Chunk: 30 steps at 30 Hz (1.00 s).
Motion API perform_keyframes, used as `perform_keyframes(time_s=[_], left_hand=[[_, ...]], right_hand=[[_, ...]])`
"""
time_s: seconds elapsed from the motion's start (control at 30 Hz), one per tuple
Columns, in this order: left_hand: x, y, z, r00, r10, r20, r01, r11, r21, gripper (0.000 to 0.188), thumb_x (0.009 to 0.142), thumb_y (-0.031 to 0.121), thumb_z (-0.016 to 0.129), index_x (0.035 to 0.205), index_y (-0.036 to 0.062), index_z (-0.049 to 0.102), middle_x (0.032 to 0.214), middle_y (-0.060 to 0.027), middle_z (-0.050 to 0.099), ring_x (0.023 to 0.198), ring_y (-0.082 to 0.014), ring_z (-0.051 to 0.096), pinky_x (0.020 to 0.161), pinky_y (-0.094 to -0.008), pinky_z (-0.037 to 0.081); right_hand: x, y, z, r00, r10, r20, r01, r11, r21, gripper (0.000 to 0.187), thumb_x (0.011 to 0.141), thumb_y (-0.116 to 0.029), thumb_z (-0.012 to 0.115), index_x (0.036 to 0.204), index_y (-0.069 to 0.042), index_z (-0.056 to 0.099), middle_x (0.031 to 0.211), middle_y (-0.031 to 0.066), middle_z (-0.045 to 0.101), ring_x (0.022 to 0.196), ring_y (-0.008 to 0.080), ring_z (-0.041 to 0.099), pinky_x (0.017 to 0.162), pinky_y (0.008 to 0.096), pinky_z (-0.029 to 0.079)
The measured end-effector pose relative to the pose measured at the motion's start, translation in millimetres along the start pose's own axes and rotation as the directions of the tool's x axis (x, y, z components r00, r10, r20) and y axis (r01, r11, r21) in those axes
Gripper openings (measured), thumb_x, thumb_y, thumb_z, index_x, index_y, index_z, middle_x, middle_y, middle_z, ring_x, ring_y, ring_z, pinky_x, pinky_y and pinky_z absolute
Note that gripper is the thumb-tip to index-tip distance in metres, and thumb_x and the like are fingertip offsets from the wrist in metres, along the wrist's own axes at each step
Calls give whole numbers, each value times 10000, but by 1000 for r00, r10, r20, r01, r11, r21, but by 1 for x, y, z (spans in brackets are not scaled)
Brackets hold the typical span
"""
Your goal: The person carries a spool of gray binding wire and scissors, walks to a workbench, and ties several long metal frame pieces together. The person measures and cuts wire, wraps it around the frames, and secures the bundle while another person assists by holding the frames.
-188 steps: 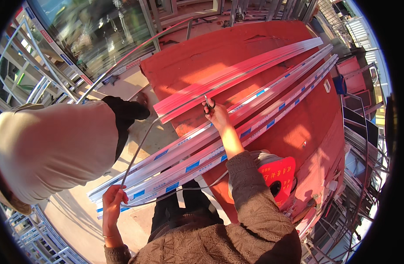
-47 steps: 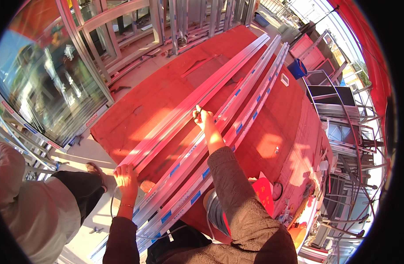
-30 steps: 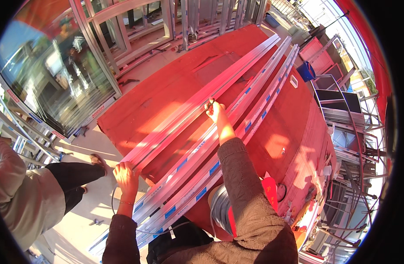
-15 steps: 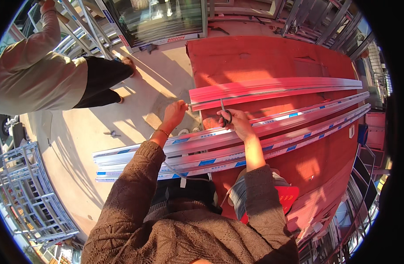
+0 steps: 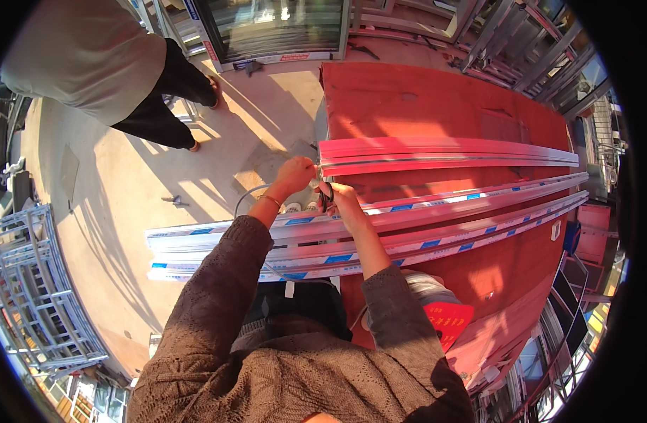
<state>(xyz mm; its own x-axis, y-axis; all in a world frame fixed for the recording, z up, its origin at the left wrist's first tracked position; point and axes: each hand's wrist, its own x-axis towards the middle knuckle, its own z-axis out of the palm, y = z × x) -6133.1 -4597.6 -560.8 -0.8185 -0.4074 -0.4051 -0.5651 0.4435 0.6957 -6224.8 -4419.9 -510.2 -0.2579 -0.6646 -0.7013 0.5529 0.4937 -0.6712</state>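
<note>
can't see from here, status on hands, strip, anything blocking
Left hand holding grey strip by profile's end. Right hand holding black-handled scissors close by. Blue-labelled profiles under both forearms.

Right hand: the right hand (image 5: pixel 337 200) moves from over the pink profile (image 5: pixel 436 151) to just off its left end.
Scissors: the scissors (image 5: pixel 326 194) come along, now just beside the left hand (image 5: pixel 297 175) (half a second ago the two are well apart).
Grey strip: the grey strip (image 5: pixel 247 189) now shows an arc beside the left wrist.
Co-worker: the co-worker's (image 5: pixel 90 63) raised arm leaves view.
</note>
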Motion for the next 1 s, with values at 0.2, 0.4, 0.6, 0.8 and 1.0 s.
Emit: perform_keyframes(time_s=[0.2, 0.4, 0.6, 0.8, 1.0], left_hand=[[3, -1, 1, 987, -155, 40, 157, 987, -36, 307, 907, 305, 578, 778, 99, 766, 880, -213, 724, 898, -426, 699, 818, -519, 546], [3, -4, 1, 993, -120, 8, 120, 989, -84, 346, 924, 338, 600, 792, 66, 768, 784, -214, 704, 775, -416, 696, 714, -494, 529], [4, -3, 0, 979, -191, 71, 200, 970, -142, 330, 911, 333, 595, 776, 94, 779, 850, -214, 724, 881, -421, 706, 807, -495, 547], [5, -6, 1, 984, -170, 52, 175, 975, -137, 328, 907, 330, 596, 778, 91, 780, 813, -205, 719, 850, -399, 713, 789, -486, 548], [2, -12, -5, 991, -133, -14, 131, 985, -115, 274, 905, 279, 614, 820, 79, 782, 743, -170, 711, 768, -352, 718, 721, -446, 544]], right_hand=[[19, 0, 0, 998, 0, -56, -3, 998, -63, 529, 932, -569, 695, 998, -44, 708, 721, 16, 671, 592, 83, 620, 502, 218, 400], [22, 1, 0, 998, 0, -69, -6, 996, -86, 507, 956, -562, 670, 1002, -59, 710, 722, 2, 665, 610, 70, 612, 517, 213, 397], [20, -1, 0, 997, -25, -75, 22, 999, -35, 456, 964, -527, 682, 965, -71, 698, 697, -11, 642, 561, 50, 551, 506, 196, 360], [23, 10, -5, 994, -86, -67, 82, 995, -58, 426, 964, -497, 702, 915, -74, 681, 652, -36, 585, 536, 35, 472, 496, 209, 326], [18, 16, 1, 991, -124, -54, 120, 990, -69, 443, 952, -497, 715, 911, -57, 683, 663, -14, 611, 565, 52, 535, 501, 220, 361]])
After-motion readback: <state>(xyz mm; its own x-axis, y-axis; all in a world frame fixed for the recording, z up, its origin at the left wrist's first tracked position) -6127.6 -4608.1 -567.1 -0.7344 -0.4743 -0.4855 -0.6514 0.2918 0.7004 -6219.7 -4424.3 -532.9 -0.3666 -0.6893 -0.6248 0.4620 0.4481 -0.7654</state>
